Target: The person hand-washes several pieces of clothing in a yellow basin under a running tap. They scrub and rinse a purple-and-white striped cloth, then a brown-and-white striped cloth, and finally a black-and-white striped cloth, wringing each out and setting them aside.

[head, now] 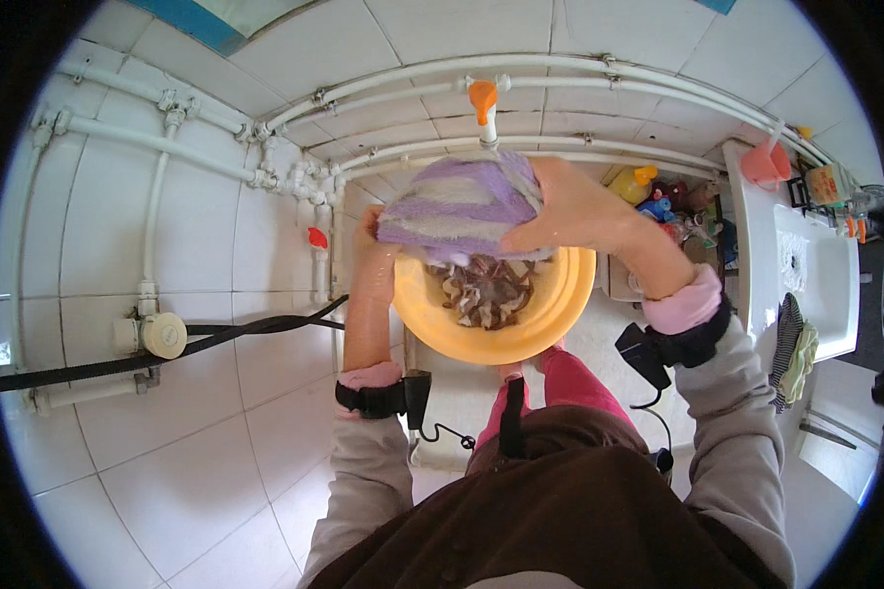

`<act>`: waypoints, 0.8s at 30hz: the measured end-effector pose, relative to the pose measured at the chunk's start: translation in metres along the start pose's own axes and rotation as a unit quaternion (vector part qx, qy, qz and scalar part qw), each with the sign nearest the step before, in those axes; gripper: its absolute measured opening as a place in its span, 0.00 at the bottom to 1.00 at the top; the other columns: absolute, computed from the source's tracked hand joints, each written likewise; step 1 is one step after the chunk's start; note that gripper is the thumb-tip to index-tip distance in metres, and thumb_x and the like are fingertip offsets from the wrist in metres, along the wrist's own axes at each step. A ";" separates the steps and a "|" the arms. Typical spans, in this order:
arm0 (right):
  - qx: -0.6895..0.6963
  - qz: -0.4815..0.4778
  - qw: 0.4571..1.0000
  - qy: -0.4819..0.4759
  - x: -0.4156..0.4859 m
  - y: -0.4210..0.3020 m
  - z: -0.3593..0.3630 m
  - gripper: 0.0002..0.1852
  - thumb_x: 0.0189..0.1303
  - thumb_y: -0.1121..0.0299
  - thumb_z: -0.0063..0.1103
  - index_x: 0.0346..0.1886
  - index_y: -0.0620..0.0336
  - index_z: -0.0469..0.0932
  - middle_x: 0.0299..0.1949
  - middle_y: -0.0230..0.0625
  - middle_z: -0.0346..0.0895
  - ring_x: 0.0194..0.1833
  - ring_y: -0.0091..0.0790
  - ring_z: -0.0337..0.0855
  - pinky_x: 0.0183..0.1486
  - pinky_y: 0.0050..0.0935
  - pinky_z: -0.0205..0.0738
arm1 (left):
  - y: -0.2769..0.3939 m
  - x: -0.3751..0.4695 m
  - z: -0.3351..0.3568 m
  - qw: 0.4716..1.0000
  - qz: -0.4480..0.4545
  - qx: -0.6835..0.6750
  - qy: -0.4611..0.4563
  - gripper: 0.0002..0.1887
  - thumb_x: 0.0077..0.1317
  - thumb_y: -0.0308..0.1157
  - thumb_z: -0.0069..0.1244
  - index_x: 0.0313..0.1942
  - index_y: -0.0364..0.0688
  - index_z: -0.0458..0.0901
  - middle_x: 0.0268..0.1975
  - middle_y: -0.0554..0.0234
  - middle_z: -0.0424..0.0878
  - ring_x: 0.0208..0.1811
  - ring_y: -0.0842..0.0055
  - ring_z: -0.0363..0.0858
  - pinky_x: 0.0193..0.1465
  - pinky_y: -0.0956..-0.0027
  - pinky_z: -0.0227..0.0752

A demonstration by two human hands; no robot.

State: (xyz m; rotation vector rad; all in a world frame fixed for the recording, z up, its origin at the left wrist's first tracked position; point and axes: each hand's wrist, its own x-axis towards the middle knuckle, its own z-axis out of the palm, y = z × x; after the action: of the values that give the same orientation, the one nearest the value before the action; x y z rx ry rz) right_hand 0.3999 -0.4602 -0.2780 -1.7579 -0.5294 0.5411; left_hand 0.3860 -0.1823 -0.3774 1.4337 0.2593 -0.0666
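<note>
A wet purple and white striped cloth (460,202) is stretched between my two hands above a yellow plastic basin (493,350). My left hand (372,228) grips its left edge, the fingers mostly hidden behind the fabric. On the other side my right hand (560,210) holds it, thumb on the near face and fingers at the upper edge. Brown and whitish pieces (490,294), their kind unclear, lie in the basin's water. Behind the cloth, a white tap with an orange handle (483,99) comes out of the wall pipes; its outlet is hidden.
White pipes (427,88) run along the tiled wall, with a red-handled tap (317,238) at the left. Bottles, one yellow (631,184), crowd the right corner beside a white sink (818,324). A pink cup (766,166) hangs above, and black hoses (265,324) cross the left wall.
</note>
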 end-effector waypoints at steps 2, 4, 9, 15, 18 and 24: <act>-0.020 -0.011 0.994 0.109 0.004 0.047 0.017 0.39 0.38 0.63 0.73 0.59 0.63 0.69 0.51 0.49 0.75 0.51 0.41 0.78 0.55 0.34 0.71 | 0.013 -0.005 0.001 0.999 0.004 -0.038 0.004 0.16 0.55 0.24 0.60 0.43 0.40 0.76 0.42 0.69 0.80 0.44 0.82 0.78 0.47 0.73 0.72; -0.063 0.035 0.987 0.145 0.005 0.093 0.031 0.45 0.38 0.61 0.75 0.64 0.60 0.65 0.56 0.51 0.72 0.56 0.45 0.75 0.60 0.35 0.68 | 0.017 -0.007 0.009 0.998 0.011 0.059 -0.004 0.16 0.53 0.23 0.59 0.41 0.41 0.75 0.40 0.70 0.79 0.42 0.83 0.76 0.46 0.75 0.71; -0.305 0.097 0.931 0.173 0.002 0.137 0.084 0.52 0.36 0.57 0.78 0.69 0.51 0.60 0.62 0.48 0.67 0.60 0.51 0.72 0.64 0.36 0.64 | 0.007 -0.010 0.041 0.967 0.011 0.250 -0.034 0.16 0.48 0.21 0.59 0.37 0.41 0.73 0.35 0.71 0.75 0.37 0.83 0.72 0.43 0.77 0.68; -0.025 0.038 0.985 0.167 0.013 0.065 0.076 0.35 0.42 0.64 0.71 0.57 0.57 0.70 0.43 0.49 0.77 0.44 0.43 0.81 0.46 0.35 0.74 | 0.053 -0.031 0.058 0.965 0.101 0.236 -0.061 0.18 0.45 0.19 0.60 0.35 0.40 0.72 0.33 0.69 0.75 0.36 0.83 0.72 0.41 0.76 0.68; 0.039 -0.088 0.973 0.209 0.012 0.024 0.056 0.26 0.46 0.71 0.65 0.51 0.64 0.70 0.36 0.50 0.76 0.38 0.43 0.78 0.44 0.34 0.73 | 0.090 -0.037 0.057 0.975 0.118 0.185 -0.037 0.20 0.46 0.20 0.62 0.38 0.41 0.72 0.36 0.70 0.76 0.38 0.83 0.74 0.41 0.76 0.69; -0.032 -0.042 0.963 0.265 0.027 0.051 0.044 0.24 0.50 0.73 0.59 0.52 0.64 0.67 0.40 0.53 0.76 0.42 0.52 0.79 0.47 0.40 0.73 | 0.032 0.002 0.059 0.988 0.073 0.133 -0.043 0.22 0.50 0.26 0.62 0.45 0.41 0.72 0.42 0.65 0.76 0.43 0.78 0.75 0.47 0.72 0.70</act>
State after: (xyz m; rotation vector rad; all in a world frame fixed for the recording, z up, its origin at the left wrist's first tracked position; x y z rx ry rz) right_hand 0.3985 -0.4227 -0.3401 -1.8389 -0.2404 -0.0190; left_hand 0.4026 -0.2357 -0.3405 1.7059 0.0758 -0.0442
